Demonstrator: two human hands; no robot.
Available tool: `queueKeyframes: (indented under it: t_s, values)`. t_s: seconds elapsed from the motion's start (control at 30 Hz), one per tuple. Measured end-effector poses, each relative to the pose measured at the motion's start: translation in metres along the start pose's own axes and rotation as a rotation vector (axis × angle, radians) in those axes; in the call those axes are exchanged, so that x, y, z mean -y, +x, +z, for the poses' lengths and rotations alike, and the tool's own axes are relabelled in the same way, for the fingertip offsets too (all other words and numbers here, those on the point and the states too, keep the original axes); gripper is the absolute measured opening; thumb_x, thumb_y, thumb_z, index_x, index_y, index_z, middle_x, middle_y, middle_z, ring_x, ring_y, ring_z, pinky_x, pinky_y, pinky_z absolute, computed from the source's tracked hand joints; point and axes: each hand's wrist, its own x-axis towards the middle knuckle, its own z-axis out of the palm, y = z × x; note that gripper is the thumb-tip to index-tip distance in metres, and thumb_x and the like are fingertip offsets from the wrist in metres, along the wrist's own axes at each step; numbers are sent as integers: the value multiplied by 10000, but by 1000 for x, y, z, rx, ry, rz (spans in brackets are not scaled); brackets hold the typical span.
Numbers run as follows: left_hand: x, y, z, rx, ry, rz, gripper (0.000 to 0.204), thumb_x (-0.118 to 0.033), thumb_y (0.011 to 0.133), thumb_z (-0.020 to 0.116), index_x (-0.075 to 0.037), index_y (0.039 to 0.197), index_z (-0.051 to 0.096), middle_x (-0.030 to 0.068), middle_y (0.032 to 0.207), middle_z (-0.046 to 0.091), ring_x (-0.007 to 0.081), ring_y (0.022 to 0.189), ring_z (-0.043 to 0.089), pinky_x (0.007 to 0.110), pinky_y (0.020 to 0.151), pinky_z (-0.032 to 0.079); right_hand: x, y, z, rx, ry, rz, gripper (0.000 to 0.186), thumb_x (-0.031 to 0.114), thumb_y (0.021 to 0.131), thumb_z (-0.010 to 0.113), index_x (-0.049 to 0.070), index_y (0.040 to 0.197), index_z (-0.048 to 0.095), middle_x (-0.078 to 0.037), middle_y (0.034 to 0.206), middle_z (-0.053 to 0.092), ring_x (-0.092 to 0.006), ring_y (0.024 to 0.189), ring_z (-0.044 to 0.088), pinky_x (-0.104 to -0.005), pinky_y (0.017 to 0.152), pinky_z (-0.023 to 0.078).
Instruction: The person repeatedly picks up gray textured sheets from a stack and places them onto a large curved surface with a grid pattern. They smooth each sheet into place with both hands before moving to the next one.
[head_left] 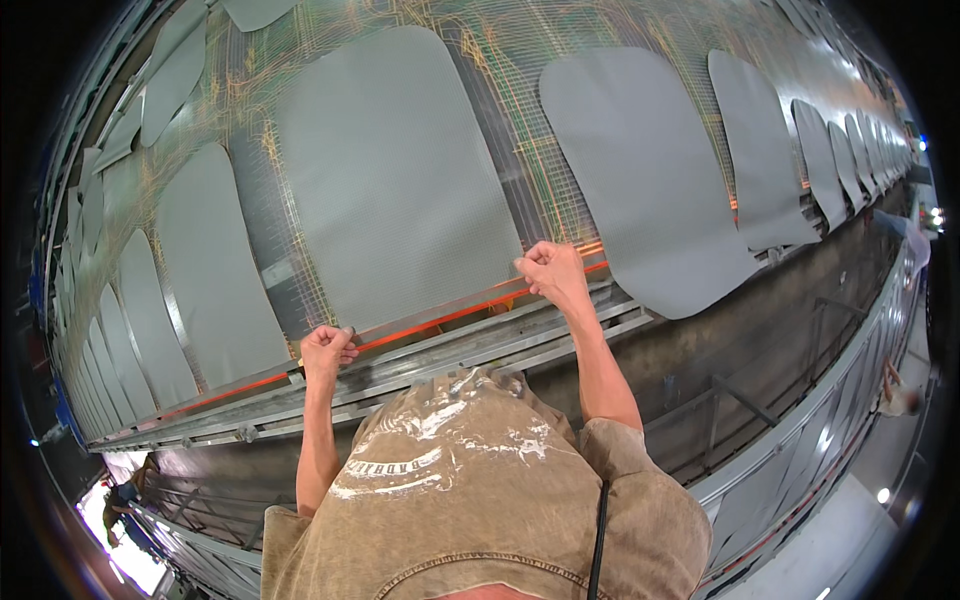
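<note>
My left hand [328, 352] is closed in a pinch at the near left corner of a large grey textured sheet [395, 170] with rounded far corners. My right hand [550, 275] pinches the same sheet at its near right corner. The sheet lies on a long bed [525, 150] marked with green, yellow and orange lines. A red-orange strip [445, 316] runs along the bed's near edge, just below my hands. A similar sheet [640, 170] lies to the right, its lower end hanging over the edge, and another [215, 260] lies to the left.
Several more grey pieces [130, 310] extend along the bed both ways. Metal rails [490, 340] edge the bed on my side. Railings [760, 435] flank the walkway. Other people appear at lower left [130, 505] and far right [895, 395].
</note>
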Motion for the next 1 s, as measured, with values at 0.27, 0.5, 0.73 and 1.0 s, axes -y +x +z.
queueKeyframes:
  t_s: [0.27,0.5,0.73,1.0]
  values:
    - [-2,-1,-2,-1,21,-6,188,-187,869,717,-33,815,625,66,714,677,136,596,669,240,553,527,-20,-2,8,-76,-47,-99,186,200,809,701,21,768,671,-36,605,611,-139,572,572,-321,611,463]
    - [-3,0,-1,-2,38,-14,186,-198,876,724,-55,811,624,47,710,673,127,603,671,238,549,532,-20,-3,8,-81,-46,-78,203,223,806,708,28,760,674,-48,635,626,-166,600,567,-340,634,468]
    - [-4,-1,0,2,14,-2,202,-201,870,724,-39,804,623,59,704,673,131,600,669,238,552,528,-19,-1,8,-102,-101,-70,202,232,788,723,39,754,673,-49,646,634,-181,619,590,-342,640,476]
    - [-4,-2,0,-1,32,-7,194,-194,878,721,-43,812,619,56,707,672,132,601,669,240,549,531,-19,0,8,-90,-94,-58,198,228,779,726,38,754,676,-56,652,644,-189,631,613,-350,644,487]
